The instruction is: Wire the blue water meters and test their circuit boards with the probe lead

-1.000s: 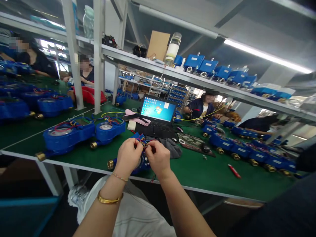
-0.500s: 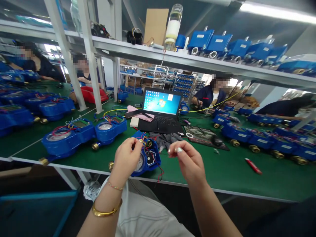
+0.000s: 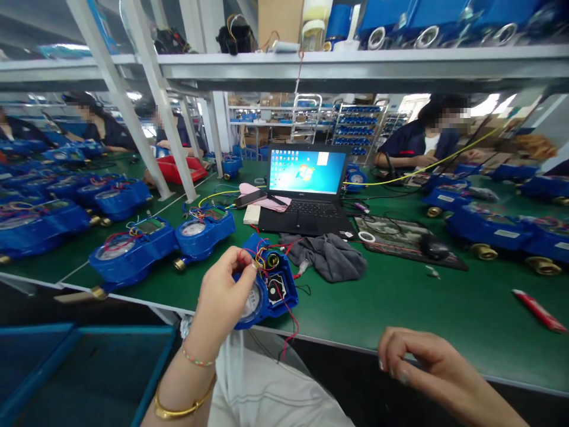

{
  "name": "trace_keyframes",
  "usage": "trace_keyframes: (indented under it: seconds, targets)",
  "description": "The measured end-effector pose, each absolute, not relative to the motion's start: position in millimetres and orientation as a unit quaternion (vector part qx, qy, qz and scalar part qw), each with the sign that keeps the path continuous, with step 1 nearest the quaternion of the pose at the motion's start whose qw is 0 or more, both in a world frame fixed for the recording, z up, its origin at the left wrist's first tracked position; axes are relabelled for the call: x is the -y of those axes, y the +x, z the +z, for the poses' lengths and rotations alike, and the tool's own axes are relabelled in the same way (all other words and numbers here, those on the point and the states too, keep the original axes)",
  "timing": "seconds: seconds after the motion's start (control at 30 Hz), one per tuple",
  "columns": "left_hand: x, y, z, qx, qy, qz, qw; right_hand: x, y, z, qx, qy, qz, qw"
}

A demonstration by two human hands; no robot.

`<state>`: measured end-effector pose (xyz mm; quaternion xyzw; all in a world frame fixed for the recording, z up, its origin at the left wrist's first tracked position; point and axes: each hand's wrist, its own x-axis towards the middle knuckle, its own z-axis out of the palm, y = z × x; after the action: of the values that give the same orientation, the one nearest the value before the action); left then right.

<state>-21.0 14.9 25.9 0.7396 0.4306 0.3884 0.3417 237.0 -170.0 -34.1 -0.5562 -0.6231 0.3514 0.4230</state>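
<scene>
A blue water meter (image 3: 284, 299) with its housing uncovered lies at the bench's front edge, a round dial on its left and loose coloured wires (image 3: 263, 261) over the top. My left hand (image 3: 226, 290) is closed in a pinch at those wires, above the dial; its fingertips partly hide what they grip. Red and black leads (image 3: 293, 332) hang from the meter over the edge. Well to the right, my right hand (image 3: 427, 365) is off the meter, by the bench edge. Its fingers are loosely bent, thumb apart, and nothing shows in them.
Behind the meter are a grey cloth (image 3: 333, 258) and an open laptop (image 3: 306, 178). More blue meters (image 3: 133, 252) stand left and right. A mouse (image 3: 433, 246) sits on a patterned pad, with a red marker (image 3: 537, 309) nearby. Overhead runs a shelf (image 3: 355, 65); co-workers sit across the bench.
My right hand has moved away from the meter, right and down toward the bench edge. My left hand stays at the wires. The view has tilted down, and more of the grey cloth shows.
</scene>
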Motion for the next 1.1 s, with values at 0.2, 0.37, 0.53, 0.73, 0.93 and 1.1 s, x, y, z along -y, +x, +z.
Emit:
trace_keyframes:
  seconds: [0.2,0.37,0.53,0.73,0.93,1.1]
  targets:
    - [-13.7,-19.3,29.4,-0.442,0.69,0.394,0.416,139.9,231.7,-41.1,0.589,-0.544,0.3,0.517]
    - [-10.2,-11.8,44.5,-0.487,0.719,0.337,0.364,87.7,202.3,-15.2,0.596,-0.529,0.209,0.567]
    - [-7.0,-2.5,54.4,-0.519,0.747,0.326,0.258,41.0,162.2,5.4,0.623,-0.527,0.099,0.57]
    - [-8.2,0.4,53.0,-0.552,0.731,0.334,0.222,9.2,134.5,3.5,0.641,-0.526,0.036,0.559]
    - [-10.3,-0.2,51.6,-0.561,0.736,0.332,0.184,-1.3,128.9,0.6,0.655,-0.507,-0.015,0.56]
    - [-15.7,-3.1,48.0,-0.54,0.74,0.337,0.218,-1.6,132.1,-0.3,0.668,-0.479,-0.014,0.569]
